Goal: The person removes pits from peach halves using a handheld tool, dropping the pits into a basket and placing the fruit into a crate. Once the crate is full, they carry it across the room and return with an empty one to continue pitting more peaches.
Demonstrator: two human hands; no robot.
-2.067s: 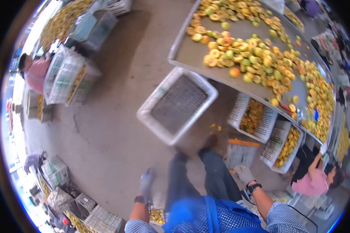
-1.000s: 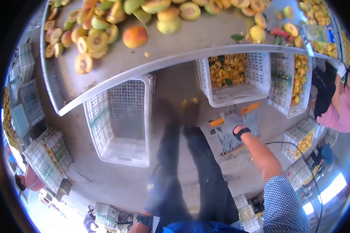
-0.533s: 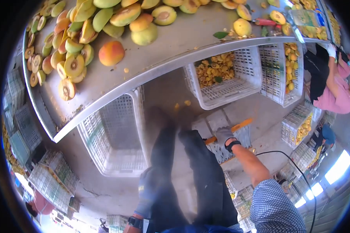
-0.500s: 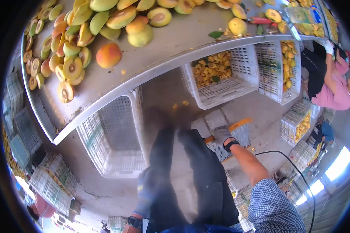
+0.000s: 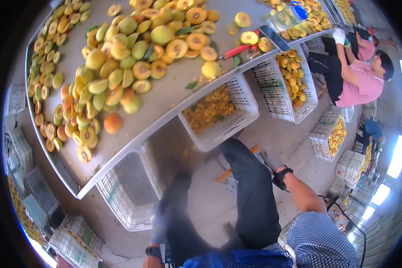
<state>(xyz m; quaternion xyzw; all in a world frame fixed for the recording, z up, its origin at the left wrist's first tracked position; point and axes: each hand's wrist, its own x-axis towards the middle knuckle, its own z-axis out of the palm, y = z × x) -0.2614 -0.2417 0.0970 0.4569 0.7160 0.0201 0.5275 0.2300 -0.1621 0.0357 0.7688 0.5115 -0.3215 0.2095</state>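
Observation:
My left hand (image 5: 157, 227), in a blurred glove, hangs beside my left leg (image 5: 177, 210). Its fingers cannot be made out. My right hand (image 5: 268, 166), in a grey glove, is at the outer side of my right knee (image 5: 248, 167), its fingers mostly hidden. A low stool with orange edges (image 5: 224, 175) shows partly behind that leg. Ahead, halved yellow-green fruits (image 5: 116, 78) lie heaped on the metal table (image 5: 152, 117). A red-handled knife (image 5: 235, 52) lies near the table's edge, close to a clear bottle with a blue cap (image 5: 286, 18).
Under the table edge stand a white crate (image 5: 131, 192), a crate of fruit pieces (image 5: 243, 114) and a fuller fruit crate (image 5: 277, 98). A person in pink (image 5: 359, 87) sits at the right. Stacked crates (image 5: 76, 236) stand at lower left. A black cable (image 5: 364, 232) hangs at right.
My view has shifted, showing more of the table. My right hand has left the stool's orange edge and moved to my right knee. My legs are farther apart, the right one now partly covering the stool.

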